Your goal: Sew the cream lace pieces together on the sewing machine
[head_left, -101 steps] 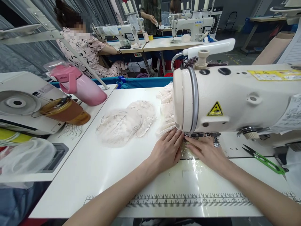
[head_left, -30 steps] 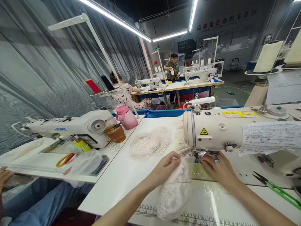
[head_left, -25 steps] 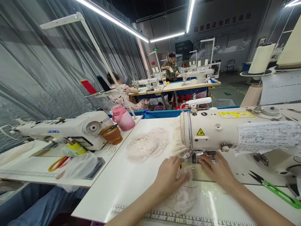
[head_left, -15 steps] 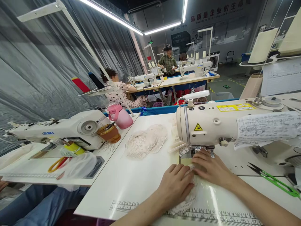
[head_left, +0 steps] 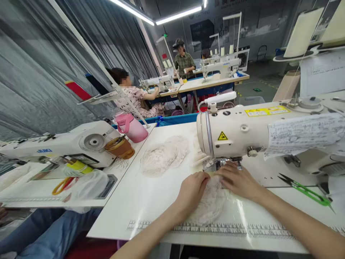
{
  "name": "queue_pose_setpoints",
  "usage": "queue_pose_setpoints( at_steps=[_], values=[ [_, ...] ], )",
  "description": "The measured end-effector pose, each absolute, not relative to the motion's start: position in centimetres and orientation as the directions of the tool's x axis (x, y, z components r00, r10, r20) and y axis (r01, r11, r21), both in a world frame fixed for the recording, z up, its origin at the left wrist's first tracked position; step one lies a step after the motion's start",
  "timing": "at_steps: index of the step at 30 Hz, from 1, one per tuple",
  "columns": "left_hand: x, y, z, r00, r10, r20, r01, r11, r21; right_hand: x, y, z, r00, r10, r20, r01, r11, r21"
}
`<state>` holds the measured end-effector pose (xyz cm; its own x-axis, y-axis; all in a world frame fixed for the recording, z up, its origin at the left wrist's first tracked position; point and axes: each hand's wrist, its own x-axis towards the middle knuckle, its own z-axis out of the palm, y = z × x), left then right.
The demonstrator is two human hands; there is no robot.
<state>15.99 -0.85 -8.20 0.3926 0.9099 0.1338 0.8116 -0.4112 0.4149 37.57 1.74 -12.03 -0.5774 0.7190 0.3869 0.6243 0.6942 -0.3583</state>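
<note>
A pale lace piece [head_left: 211, 203] lies on the white table below the sewing machine [head_left: 234, 133]. My left hand [head_left: 192, 190] pinches its upper left edge, thumb and fingers pressed together. Close beside the presser foot, my right hand [head_left: 237, 178] has its fingers bent over the lace's top edge; the fingertips are partly hidden by the machine head. The needle area is mostly covered by this hand. Left of the machine rests a flat pile of similar lace pieces [head_left: 164, 154].
Green-handled thread snips [head_left: 307, 190] lie to the right. A printed ruler [head_left: 231, 229] runs along the table's front. On the left stand a second sewing machine [head_left: 67, 144], an amber cup [head_left: 120, 146] and a pink bottle [head_left: 132, 127]. Two people work at the back.
My left hand has moved up toward the needle area and now pinches the lace's edge. More of the lace shows, spread between my hands. The camera view has shifted slightly.
</note>
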Motion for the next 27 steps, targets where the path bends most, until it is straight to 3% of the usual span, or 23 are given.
queue_pose_setpoints(
  at_steps=[4, 7, 9, 12, 17, 23, 27],
  values=[
    [16.2, -0.7, -7.7, 0.295, 0.955, 0.025, 0.803, -0.262, 0.536, 37.6, 1.8, -11.7, -0.516, 0.763, 0.391, 0.576, 0.646, -0.500],
    [16.8, -0.8, -7.6, 0.408, 0.910, 0.078, 0.776, -0.390, 0.495, 37.6, 1.9, -11.6, -0.478, 0.799, 0.364, 0.578, 0.598, -0.555],
    [17.3, -0.9, -7.8, 0.491, 0.860, 0.135, 0.754, -0.498, 0.428, 37.6, 1.9, -11.7, -0.464, 0.812, 0.355, 0.586, 0.581, -0.565],
    [17.8, -0.7, -8.3, 0.482, 0.859, 0.173, 0.762, -0.508, 0.403, 37.6, 1.8, -11.8, -0.451, 0.813, 0.369, 0.591, 0.581, -0.559],
    [17.7, -0.2, -8.2, 0.402, 0.896, 0.188, 0.737, -0.438, 0.515, 37.4, 1.4, -11.9, -0.442, 0.800, 0.407, 0.578, 0.601, -0.553],
    [17.5, 0.0, -8.0, 0.426, 0.872, 0.242, 0.706, -0.487, 0.514, 37.2, 1.6, -12.4, -0.427, 0.812, 0.398, 0.583, 0.584, -0.565],
    [17.3, 0.4, -8.2, 0.330, 0.930, 0.162, 0.665, -0.351, 0.659, 37.2, 1.4, -11.8, -0.434, 0.831, 0.348, 0.565, 0.552, -0.613]
  ],
)
